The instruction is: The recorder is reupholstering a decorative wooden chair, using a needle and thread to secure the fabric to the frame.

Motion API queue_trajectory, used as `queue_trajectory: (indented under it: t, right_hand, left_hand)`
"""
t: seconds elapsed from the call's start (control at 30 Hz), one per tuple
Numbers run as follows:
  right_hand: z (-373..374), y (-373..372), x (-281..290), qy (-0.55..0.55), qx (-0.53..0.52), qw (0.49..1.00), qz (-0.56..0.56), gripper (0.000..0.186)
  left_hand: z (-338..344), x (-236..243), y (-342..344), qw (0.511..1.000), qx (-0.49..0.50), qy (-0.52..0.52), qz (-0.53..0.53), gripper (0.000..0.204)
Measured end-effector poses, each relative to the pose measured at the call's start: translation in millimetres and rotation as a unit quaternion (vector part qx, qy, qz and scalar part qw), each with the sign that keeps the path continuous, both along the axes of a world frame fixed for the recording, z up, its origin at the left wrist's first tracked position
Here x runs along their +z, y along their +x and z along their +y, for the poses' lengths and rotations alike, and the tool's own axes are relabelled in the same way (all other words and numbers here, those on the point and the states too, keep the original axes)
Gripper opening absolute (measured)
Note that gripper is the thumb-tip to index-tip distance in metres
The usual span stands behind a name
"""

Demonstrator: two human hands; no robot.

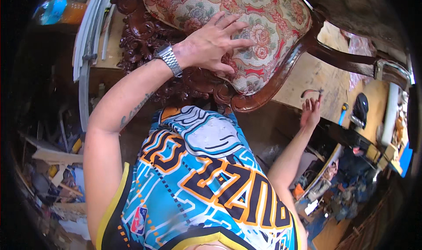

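Note:
My left hand [214, 43] lies with its fingers spread on the floral upholstered panel [263, 39] of a carved, dark-wood chair. A silver metal watch [169, 61] circles that wrist. Glossy carving and a curved frame rail [263, 101] border the padded fabric. Farther right, my right hand [311, 113] is over the edge of the wooden tabletop, its fingers partly extended. Just beyond its fingertips is a small, thin tool [312, 91] with a red, curved part. One fingertip appears to touch the tool's dark end; whether it is gripped is not clear.
A curved chair leg [343, 62] reaches right over the wooden tabletop [334, 91]. A blue-handled tool [343, 113] and a black object [360, 110] lie there. Long grey strips [85, 52] and a bottle of orange liquid [61, 11] are at left. Scraps [347, 193] clutter the lower right.

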State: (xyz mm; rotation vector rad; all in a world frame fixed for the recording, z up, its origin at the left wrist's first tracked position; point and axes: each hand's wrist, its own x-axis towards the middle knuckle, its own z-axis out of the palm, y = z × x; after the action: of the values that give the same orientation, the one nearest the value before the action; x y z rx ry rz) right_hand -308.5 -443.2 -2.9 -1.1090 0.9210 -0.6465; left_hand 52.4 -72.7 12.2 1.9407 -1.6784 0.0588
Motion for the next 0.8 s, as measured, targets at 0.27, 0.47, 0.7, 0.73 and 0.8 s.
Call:
queue_trajectory:
  t: [0.27, 0.47, 0.7, 0.73, 0.8]
  right_hand:
    - [207, 43, 104, 0.093, 0.194, 0.947, -0.238, 0.024]
    - [293, 107, 98, 0.26, 0.237, 0.92, -0.172, 0.027]
    - [330, 135, 38, 0.34, 0.173, 0.923, -0.041, 0.034]
    - [332, 136, 30, 0.34, 0.175, 0.922, -0.061, 0.034]
    - [335, 138, 17, 0.442, 0.145, 0.871, -0.158, 0.039]
  left_hand:
    - [-27, 6, 10, 0.99, -0.142, 0.005, -0.017, 0.08]
    - [-50, 23, 21, 0.955, -0.255, 0.123, -0.084, 0.087]
    - [-67, 39, 19, 0.942, -0.312, 0.095, -0.086, 0.088]
    - [-69, 40, 19, 0.94, -0.311, 0.11, -0.081, 0.088]
    - [-71, 40, 17, 0.937, -0.308, 0.132, -0.093, 0.088]
